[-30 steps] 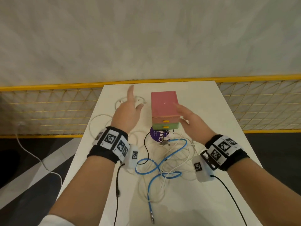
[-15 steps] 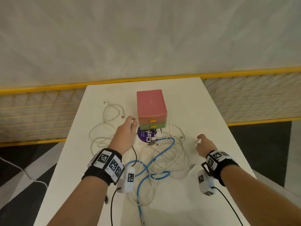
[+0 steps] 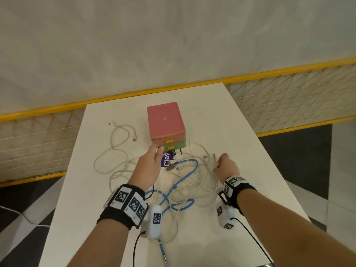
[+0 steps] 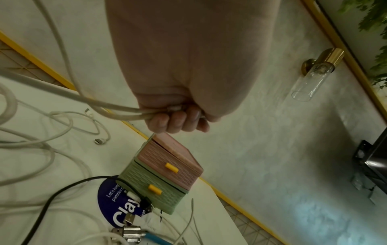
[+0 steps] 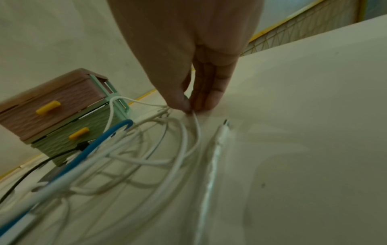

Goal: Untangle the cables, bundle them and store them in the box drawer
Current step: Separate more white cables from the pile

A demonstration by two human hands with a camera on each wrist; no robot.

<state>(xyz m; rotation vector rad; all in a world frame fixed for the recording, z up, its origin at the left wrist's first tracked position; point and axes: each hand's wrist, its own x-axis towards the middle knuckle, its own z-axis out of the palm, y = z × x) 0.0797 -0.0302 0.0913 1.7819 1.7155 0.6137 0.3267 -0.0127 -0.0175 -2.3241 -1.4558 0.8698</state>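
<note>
A small box (image 3: 166, 124) with a pink upper drawer and a green lower drawer, both closed, stands mid-table. In front of it lies a tangle of white cables (image 3: 192, 187), a blue cable (image 3: 189, 171) and a black cable (image 4: 62, 189). My left hand (image 3: 158, 151) hovers just left of the green drawer front; its fingers (image 4: 178, 119) curl round strands of thick white cable (image 4: 94, 104). My right hand (image 3: 219, 160) is at the tangle's right edge, thumb and fingers (image 5: 189, 107) pinching a thin white cable (image 5: 196, 129) at the table surface.
A purple round sticker (image 3: 166, 160) lies under the box front. A separate white cable (image 3: 115, 143) loops at the left. A braided white cable end (image 5: 220, 140) lies right of the tangle. The table (image 3: 231, 122) has bare room right of the box. Yellow mesh railing (image 3: 38, 132) stands behind.
Both hands came down from beside the box to the cables. The left hand closed round white strands in front of the box. The right hand moved inward and pinched a thin white cable.
</note>
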